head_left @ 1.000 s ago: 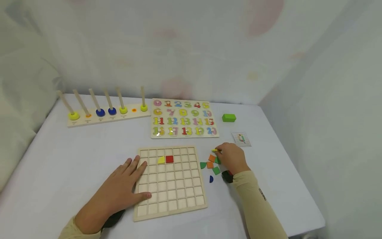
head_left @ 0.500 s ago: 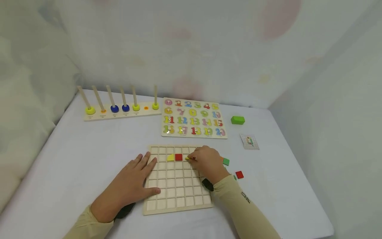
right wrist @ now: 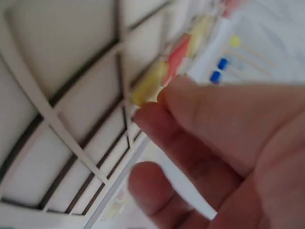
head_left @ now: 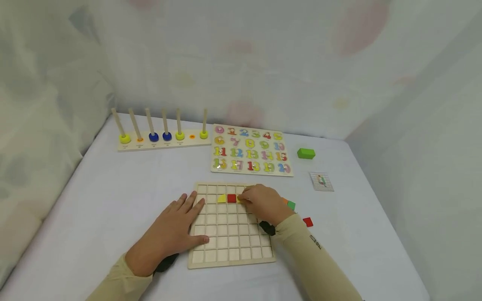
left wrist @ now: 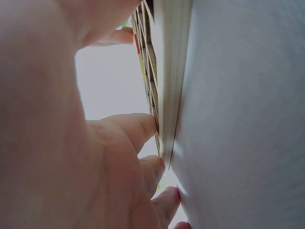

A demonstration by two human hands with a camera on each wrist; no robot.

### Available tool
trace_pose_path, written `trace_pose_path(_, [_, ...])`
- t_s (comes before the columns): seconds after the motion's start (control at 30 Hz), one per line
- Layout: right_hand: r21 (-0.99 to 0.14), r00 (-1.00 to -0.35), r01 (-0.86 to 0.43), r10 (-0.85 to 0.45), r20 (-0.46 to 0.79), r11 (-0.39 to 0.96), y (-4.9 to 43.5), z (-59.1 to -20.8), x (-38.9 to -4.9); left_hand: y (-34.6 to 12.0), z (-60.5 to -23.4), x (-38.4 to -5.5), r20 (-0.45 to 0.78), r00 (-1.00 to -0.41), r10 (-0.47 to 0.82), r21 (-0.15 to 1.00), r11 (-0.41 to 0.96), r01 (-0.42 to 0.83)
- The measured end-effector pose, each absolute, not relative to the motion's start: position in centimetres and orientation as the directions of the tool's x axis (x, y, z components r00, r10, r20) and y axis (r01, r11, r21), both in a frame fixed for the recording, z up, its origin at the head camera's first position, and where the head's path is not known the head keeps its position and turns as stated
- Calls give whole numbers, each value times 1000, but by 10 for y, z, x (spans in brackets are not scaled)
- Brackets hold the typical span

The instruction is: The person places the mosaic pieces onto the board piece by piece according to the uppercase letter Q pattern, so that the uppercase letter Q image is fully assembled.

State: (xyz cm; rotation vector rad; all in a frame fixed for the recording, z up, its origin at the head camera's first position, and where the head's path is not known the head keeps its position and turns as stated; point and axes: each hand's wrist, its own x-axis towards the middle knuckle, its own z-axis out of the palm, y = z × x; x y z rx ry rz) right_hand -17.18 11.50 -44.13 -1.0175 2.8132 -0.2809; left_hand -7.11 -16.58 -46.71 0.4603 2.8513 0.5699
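A wooden grid board (head_left: 231, 264) lies on the table. In its second row are a yellow quarter-round tile (head_left: 222, 198) and, to its right, a red square tile (head_left: 231, 198). My right hand (head_left: 265, 205) pinches another yellow tile (right wrist: 150, 85) between thumb and index fingertips, at the cell just right of the red one. The fingers hide part of this tile in the head view. My left hand (head_left: 171, 234) rests with spread, straight fingers on the board's left edge; the left wrist view shows its fingers (left wrist: 138, 129) against the board's side.
Behind the board lies a number puzzle (head_left: 252, 150), left of it a peg abacus (head_left: 165, 144). A green block (head_left: 306, 153) and a small pattern card (head_left: 321, 182) are at the right. A green tile (head_left: 291, 205) and a red tile (head_left: 308, 222) lie by my right forearm.
My right hand has carried the yellow tile left from the loose pieces onto the board, beside the red tile. My left hand keeps its place on the board; the head view has shifted.
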Motion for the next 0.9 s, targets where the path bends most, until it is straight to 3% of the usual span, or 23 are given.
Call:
trace_pose_path(0.1, [-280,-802,-552,-592,-78,785,128,-442,-164,-167,-472,-71,-134,-932,336,397,880,260])
trace_pose_path(0.43, [-417,-926,-363,-371,65,833,211,-446,-149,-166,-478,-76,-68,-928,365,384,868,314])
trace_pose_path(0.7, [-317,-968,-228,-249,-26,921,265,-448,-150,-167,-482,-78,-83,-927,365,371,875,311])
trace_pose_path(0.9, [-236,-943,-308,-329,-56,922,255,-463,-148,-166,-483,-79,-85,-926,368,376,872,313])
